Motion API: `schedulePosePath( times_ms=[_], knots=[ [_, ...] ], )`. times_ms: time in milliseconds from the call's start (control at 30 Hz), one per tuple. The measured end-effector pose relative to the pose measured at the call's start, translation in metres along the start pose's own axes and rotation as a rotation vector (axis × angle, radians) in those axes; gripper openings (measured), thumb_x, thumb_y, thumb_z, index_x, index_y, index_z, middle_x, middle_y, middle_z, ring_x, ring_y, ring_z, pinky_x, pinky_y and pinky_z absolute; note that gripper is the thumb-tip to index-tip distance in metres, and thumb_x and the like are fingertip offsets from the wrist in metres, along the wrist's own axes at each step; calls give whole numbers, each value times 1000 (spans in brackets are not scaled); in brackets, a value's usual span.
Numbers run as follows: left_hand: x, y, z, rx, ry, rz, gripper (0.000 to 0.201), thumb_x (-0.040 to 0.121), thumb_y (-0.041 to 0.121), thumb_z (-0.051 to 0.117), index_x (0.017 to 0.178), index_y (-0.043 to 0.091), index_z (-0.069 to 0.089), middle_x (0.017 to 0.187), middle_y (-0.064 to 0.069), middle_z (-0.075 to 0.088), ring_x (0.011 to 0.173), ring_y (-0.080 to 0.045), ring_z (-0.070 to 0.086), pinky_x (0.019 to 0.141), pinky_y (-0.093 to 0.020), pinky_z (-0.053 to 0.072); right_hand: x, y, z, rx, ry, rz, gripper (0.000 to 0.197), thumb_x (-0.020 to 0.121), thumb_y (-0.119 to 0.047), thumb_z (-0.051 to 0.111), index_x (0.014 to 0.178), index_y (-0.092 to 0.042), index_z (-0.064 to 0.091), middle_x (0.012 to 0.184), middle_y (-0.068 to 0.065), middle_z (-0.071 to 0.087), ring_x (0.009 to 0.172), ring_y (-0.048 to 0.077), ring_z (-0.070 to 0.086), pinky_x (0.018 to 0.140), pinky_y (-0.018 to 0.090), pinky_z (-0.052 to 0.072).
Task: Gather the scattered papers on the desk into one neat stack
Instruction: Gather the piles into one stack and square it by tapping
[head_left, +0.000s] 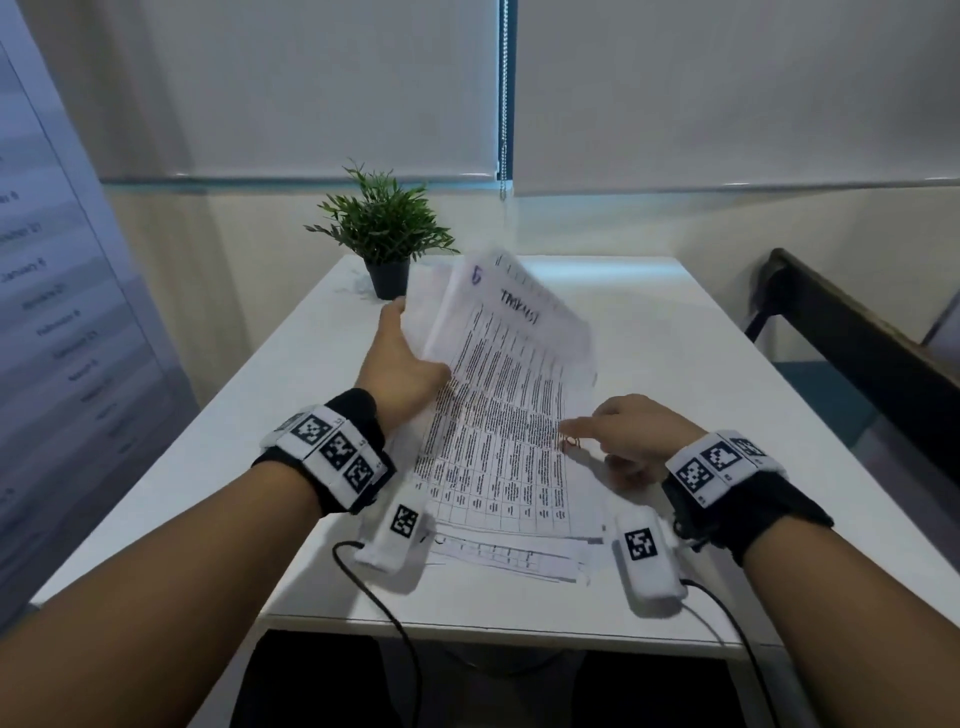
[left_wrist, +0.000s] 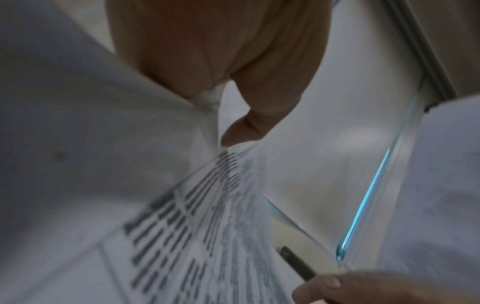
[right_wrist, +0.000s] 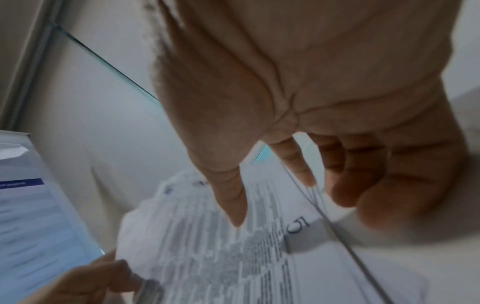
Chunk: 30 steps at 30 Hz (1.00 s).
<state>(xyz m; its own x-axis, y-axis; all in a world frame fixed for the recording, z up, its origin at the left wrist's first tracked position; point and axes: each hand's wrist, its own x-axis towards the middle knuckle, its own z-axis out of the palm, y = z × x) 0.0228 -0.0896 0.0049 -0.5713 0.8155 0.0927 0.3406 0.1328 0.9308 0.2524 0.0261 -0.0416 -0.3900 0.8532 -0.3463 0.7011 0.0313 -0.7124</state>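
A sheaf of printed table sheets (head_left: 498, 395) lies down the middle of the white desk (head_left: 675, 332), its far end lifted and curling. My left hand (head_left: 408, 358) grips the sheaf's left edge and holds that side up; the left wrist view shows the thumb (left_wrist: 241, 131) pressed on the printed papers (left_wrist: 194, 236). My right hand (head_left: 618, 431) is at the sheaf's right edge, forefinger straight and touching the paper. In the right wrist view its thumb (right_wrist: 231, 201) lies over the papers (right_wrist: 207, 257). Another sheet (head_left: 509, 556) lies flat beneath, near the front edge.
A small potted plant (head_left: 387, 244) stands at the desk's far left, just beyond my left hand. A dark bench rail (head_left: 857, 338) runs along the right. A printed banner (head_left: 52, 291) hangs on the left. Closed blinds (head_left: 311, 88) hang behind the desk.
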Motion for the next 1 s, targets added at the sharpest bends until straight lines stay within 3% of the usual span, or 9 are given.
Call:
schedulePosePath(
  times_ms=[100,167,267,333,500,600,700,800,1000],
  knots=[
    [0,0,-18,-224,11,64,69,76,-13,67,138,10,45,121,-17,69,107,-34,71,83,-43,63,-1,-3,-5,220,54,-4,93,55,-69,90,104,0,53,92,12,72,85,28,71,88,47,59],
    [-2,2,-26,-292,-8,100,56,82,-21,61,131,4,50,117,-16,71,103,-28,73,80,-33,62,-4,-9,-8,443,-16,-110,119,31,-67,97,118,9,65,102,13,78,99,29,74,90,40,58],
    [0,10,-27,-289,-40,143,56,81,-21,59,129,7,47,116,-9,72,100,-19,74,87,-36,61,-14,-32,-12,783,-51,-344,97,37,-33,102,113,16,69,111,25,77,110,40,74,95,45,61],
    [3,19,-29,-246,-20,197,58,81,-11,61,131,13,45,124,-9,70,108,-23,72,99,-48,56,-19,-50,-21,717,95,-470,81,46,-31,101,107,13,71,109,28,77,103,42,76,96,56,59],
    [14,56,-42,-266,43,380,69,86,-7,59,147,14,36,136,-5,64,122,-21,66,101,-48,55,-26,-80,-47,520,449,-738,44,69,-26,95,108,-17,78,102,2,82,98,20,79,94,49,61],
    [14,69,-44,-328,56,468,74,87,-5,60,150,14,28,136,-10,61,121,-24,67,97,-46,58,-29,-83,-56,569,439,-864,37,72,-22,93,104,-33,78,108,-3,81,106,18,77,97,46,59],
    [13,55,-37,-333,20,416,74,85,-5,64,146,15,28,134,-10,61,118,-22,67,95,-45,59,-22,-69,-49,562,367,-841,41,72,-23,92,109,-29,76,113,-1,81,108,17,76,95,41,60],
    [7,31,-23,-316,-39,337,60,87,-6,65,134,20,37,128,-8,63,113,-20,69,93,-49,60,-11,-49,-31,635,348,-764,42,70,-6,88,110,-4,76,101,2,83,97,19,79,90,43,63],
    [11,22,-6,-318,-15,268,53,87,3,67,132,19,45,124,-3,69,110,-17,71,93,-44,61,1,-47,-24,620,319,-693,32,79,-2,85,108,-12,77,106,6,82,99,20,79,89,39,63]
  ],
)
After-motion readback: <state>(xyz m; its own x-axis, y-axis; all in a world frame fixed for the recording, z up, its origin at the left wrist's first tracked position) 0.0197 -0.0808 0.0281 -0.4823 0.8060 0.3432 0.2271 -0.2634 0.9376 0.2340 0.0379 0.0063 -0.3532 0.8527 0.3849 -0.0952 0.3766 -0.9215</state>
